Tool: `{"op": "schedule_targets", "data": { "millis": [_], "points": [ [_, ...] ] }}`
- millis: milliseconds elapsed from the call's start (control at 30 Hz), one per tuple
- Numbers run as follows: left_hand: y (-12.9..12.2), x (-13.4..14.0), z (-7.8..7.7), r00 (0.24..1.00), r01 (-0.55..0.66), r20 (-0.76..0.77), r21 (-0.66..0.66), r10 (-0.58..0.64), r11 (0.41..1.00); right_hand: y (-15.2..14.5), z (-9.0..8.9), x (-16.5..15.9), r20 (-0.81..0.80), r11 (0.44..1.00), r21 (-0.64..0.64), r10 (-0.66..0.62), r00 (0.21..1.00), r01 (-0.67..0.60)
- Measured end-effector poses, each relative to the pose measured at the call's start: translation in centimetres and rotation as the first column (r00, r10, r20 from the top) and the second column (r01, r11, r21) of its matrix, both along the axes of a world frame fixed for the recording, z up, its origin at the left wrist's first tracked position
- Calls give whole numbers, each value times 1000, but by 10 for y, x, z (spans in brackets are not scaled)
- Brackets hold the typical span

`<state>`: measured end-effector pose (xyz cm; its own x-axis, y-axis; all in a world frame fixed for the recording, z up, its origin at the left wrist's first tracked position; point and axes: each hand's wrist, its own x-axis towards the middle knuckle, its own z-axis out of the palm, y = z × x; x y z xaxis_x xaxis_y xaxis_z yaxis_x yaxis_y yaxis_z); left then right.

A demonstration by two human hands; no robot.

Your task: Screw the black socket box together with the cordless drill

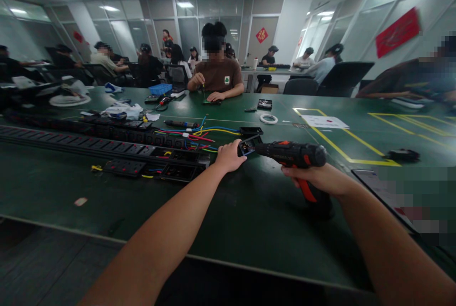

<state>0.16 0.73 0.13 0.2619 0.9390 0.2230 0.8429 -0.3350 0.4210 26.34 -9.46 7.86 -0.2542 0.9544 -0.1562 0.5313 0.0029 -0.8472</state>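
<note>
My right hand (317,177) is wrapped round the grip of a black and orange cordless drill (290,153), whose nose points left. My left hand (230,156) grips a small black rectangular housing (246,146) tilted up off the green table, with wires running to it from the left. The drill's tip meets or nearly meets the open face of this housing; contact is too small to tell. Just behind lies another black housing (251,130) with blue, yellow and red wires (210,130). Long black power strips (107,144) with red marks stretch leftward from my left hand.
Across the green table (228,211) a person in a brown shirt (217,75) works with a screwdriver. A white tape roll (268,119), a paper sheet (326,121), a blue basket (160,89) and a dark screen (383,196) lie around. Yellow tape lines mark the right side.
</note>
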Motion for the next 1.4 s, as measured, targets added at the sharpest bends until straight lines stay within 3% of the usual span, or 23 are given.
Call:
{"op": "schedule_targets", "data": {
  "millis": [833,1033,1400],
  "points": [
    [1,-1,-1,1000,-2,-4,-2,2,1000,0,0,2,-47,1000,-8,-20,999,20],
    [1,-1,-2,1000,1,4,6,-1,1000,-1,2,0,-81,997,72,8,997,-2],
    [2,-1,-1,1000,-3,-5,-5,3,1000,2,-3,5,-12,997,74,3,1000,-2]
  ]
}}
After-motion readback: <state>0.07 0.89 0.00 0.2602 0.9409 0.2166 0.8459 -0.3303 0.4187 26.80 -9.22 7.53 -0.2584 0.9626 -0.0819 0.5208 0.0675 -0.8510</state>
